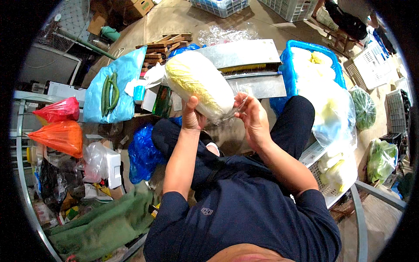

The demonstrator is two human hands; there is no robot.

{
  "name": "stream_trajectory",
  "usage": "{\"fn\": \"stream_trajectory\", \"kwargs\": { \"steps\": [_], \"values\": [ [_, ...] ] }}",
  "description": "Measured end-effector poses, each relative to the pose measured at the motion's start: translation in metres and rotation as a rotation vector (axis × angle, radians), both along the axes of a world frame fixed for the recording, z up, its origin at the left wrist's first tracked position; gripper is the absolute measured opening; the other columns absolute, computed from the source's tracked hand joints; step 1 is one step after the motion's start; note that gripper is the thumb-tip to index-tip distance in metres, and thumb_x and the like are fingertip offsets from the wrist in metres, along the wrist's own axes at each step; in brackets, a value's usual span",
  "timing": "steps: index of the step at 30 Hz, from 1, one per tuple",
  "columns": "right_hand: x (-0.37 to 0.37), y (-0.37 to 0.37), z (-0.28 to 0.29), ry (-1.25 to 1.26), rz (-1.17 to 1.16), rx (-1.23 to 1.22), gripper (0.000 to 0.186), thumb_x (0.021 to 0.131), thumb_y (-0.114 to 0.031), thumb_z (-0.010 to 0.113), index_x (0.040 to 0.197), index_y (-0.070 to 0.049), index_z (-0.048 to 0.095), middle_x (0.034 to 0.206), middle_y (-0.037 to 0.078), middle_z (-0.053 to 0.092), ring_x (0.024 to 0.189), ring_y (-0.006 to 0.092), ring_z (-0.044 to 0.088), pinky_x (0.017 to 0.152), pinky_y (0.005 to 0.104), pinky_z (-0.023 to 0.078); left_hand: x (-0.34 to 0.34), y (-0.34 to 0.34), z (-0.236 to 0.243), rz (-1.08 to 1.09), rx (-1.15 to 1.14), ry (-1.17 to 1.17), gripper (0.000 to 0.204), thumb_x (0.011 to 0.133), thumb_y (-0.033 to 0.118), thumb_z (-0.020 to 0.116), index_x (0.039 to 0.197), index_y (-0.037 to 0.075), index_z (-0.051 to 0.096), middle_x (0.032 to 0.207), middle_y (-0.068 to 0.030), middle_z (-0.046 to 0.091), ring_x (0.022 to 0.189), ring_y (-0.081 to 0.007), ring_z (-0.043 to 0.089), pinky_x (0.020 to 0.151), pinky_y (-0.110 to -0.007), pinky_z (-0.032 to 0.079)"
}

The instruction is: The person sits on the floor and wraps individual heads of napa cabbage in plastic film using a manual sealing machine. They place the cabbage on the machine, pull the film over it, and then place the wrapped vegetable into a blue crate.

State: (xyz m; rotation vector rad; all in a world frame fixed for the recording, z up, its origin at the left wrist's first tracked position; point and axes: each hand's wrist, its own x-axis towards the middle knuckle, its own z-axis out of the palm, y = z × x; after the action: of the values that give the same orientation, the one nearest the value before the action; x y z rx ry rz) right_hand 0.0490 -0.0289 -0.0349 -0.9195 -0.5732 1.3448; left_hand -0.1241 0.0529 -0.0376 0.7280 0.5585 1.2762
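Observation:
A pale yellow napa cabbage (pixel 196 81) is held tilted over my lap. My left hand (pixel 192 117) grips its near underside, thumb up along the side. Clear plastic film (pixel 230 101) covers the cabbage and gathers at its white base end. At that end, my right hand (pixel 254 117) pinches the loose edge of the film between thumb and fingers. Just beyond the cabbage lies a flat metal sheet (pixel 244 51), with a second metal plate (pixel 259 86) nearer to my right hand. The underside of the cabbage is hidden.
On the right stand a blue crate (pixel 289 46) with wrapped cabbages and a white crate (pixel 325 183) with more. Long green cucumbers (pixel 110 94) rest on a light blue bag (pixel 94 98) at left. Metal rails (pixel 19 153) flank both sides. A person (pixel 349 17) is at far right.

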Motion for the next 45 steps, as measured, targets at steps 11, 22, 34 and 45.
{"fn": "stream_trajectory", "kwargs": {
  "steps": [11, 22, 34, 45],
  "values": [
    [-0.006, 0.04, 0.011, -0.035, -0.342, 0.008, 0.029, 0.107, -0.029, 0.05, 0.085, -0.01, 0.054, 0.072, 0.0, 0.056, 0.061, 0.0078, 0.051, 0.057, 0.0244, 0.041, 0.007, -0.01, -0.01, 0.158, 0.001, -0.029, 0.1, 0.067, 0.045, 0.089, 0.146, 0.011, 0.038, 0.131, -0.0075, 0.053, 0.123, -0.0261, 0.056, 0.101, -0.045, 0.053],
    [-0.013, 0.047, -0.022, 0.021, -0.306, -0.116, 0.033, 0.106, -0.034, 0.052, 0.082, -0.012, 0.048, 0.057, -0.005, 0.041, 0.042, 0.0049, 0.034, 0.038, 0.0241, 0.028, 0.02, -0.011, 0.018, 0.352, 0.121, -0.023, 0.094, 0.074, 0.049, 0.08, 0.148, 0.011, 0.037, 0.135, -0.0083, 0.052, 0.124, -0.0253, 0.056, 0.103, -0.045, 0.051],
    [-0.051, 0.053, -0.03, 0.221, -0.188, -0.225, 0.025, 0.103, -0.022, 0.052, 0.09, -0.004, 0.062, 0.079, 0.003, 0.062, 0.066, 0.0107, 0.057, 0.056, 0.0289, 0.046, 0.061, -0.023, 0.014, 0.349, -0.094, -0.216, 0.081, 0.091, 0.068, 0.055, 0.149, 0.014, 0.04, 0.143, -0.0089, 0.052, 0.131, -0.0291, 0.052, 0.109, -0.049, 0.045],
    [-0.013, 0.054, -0.037, -0.194, -0.444, 0.016, 0.046, 0.107, -0.043, 0.043, 0.123, -0.004, 0.061, 0.119, 0.009, 0.062, 0.112, 0.0207, 0.059, 0.097, 0.0352, 0.046, 0.067, -0.029, 0.024, 0.16, -0.296, -0.313, 0.078, 0.091, 0.073, 0.046, 0.148, 0.021, 0.044, 0.146, -0.0067, 0.051, 0.133, -0.0321, 0.05, 0.109, -0.056, 0.043]
  ]
}}
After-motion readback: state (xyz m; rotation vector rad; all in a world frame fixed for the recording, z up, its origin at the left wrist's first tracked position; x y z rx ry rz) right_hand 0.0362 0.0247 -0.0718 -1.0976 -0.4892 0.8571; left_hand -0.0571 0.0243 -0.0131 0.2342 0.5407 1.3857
